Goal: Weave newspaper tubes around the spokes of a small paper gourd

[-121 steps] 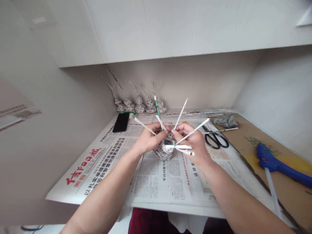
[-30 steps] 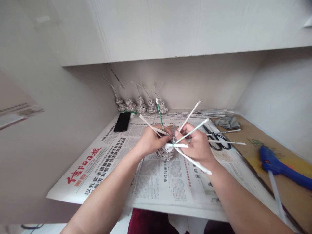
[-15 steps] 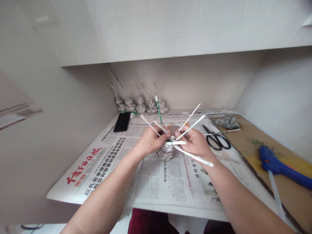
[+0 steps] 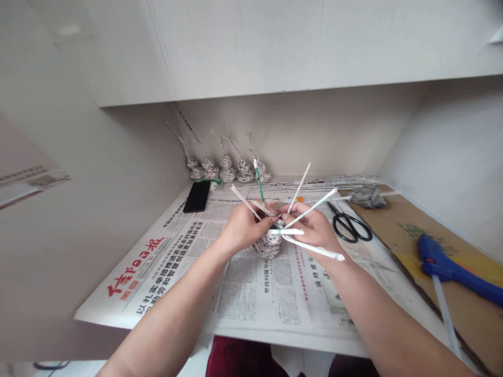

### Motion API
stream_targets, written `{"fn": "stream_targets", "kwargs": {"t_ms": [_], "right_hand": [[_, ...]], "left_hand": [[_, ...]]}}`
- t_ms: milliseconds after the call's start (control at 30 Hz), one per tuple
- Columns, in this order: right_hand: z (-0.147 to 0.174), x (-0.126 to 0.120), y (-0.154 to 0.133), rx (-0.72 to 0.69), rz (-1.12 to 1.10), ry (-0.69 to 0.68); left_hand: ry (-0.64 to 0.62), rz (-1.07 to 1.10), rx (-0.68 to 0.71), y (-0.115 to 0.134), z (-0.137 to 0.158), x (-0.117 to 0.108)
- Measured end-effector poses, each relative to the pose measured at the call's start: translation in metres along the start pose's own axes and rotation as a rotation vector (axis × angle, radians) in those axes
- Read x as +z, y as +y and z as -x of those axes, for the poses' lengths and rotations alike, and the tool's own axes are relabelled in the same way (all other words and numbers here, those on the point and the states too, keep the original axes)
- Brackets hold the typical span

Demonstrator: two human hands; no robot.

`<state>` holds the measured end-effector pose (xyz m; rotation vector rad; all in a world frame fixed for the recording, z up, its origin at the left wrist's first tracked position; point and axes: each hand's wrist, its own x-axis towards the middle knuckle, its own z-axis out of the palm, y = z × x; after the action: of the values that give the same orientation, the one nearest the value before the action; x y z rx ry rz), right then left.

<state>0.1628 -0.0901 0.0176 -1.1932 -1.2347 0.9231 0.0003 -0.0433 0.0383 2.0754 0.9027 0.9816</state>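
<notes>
Between my hands a small woven newspaper piece [image 4: 267, 247] stands on the newspaper, with several rolled paper tubes fanning out of its top. My left hand [image 4: 248, 226] is closed around its left side, thumb pressed on the upper rim. On the other side my right hand [image 4: 310, 226] pinches at the top edge, its fingertips close to the left ones. What it grips looks like a paper tube, though the pinch hides much of it. One green-tipped tube [image 4: 259, 180] points up and away; a white tube [image 4: 314, 247] crosses over my right hand.
Several finished woven gourd shapes [image 4: 227, 170] line the back wall by a black phone [image 4: 197, 196]. Long paper tubes [image 4: 326, 183] lie along the back. To the right are black scissors [image 4: 351, 228], a grey crumpled cloth [image 4: 367, 197] and a blue glue gun [image 4: 440, 262] on cardboard.
My right hand has shifted slightly, fingertips now closer to the left hand. The tubes have swung a little, and the long one reaching over the scissors has risen towards the cloth, blurred.
</notes>
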Motion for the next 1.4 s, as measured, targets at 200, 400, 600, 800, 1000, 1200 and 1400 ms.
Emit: {"fn": "stream_targets", "kwargs": {"t_ms": [200,400,600,800,1000,1200,1400], "right_hand": [[-0.005,0.003,0.012,-0.095,-0.08,0.095],[-0.005,0.004,0.007,-0.103,-0.152,0.082],[-0.002,0.002,-0.007,0.032,-0.229,0.02],[-0.003,-0.003,-0.007,0.104,-0.345,-0.048],[-0.005,0.0,0.0,0.026,-0.216,0.043],[-0.001,0.0,0.004,-0.181,0.046,0.111],[0.006,0.001,-0.003,-0.252,0.184,-0.034]], "left_hand": [[0.048,0.09,0.011,-0.003,0.0,0.004],[0.039,0.191,-0.028,-0.003,0.0,0.007],[0.042,0.208,-0.027,-0.001,0.0,0.006],[0.05,0.229,-0.046,0.001,-0.001,0.006],[0.022,0.209,-0.015,0.005,0.0,0.005],[0.024,0.216,-0.002,0.003,0.0,0.006],[0.074,0.213,-0.029,-0.002,-0.002,0.006]]}}
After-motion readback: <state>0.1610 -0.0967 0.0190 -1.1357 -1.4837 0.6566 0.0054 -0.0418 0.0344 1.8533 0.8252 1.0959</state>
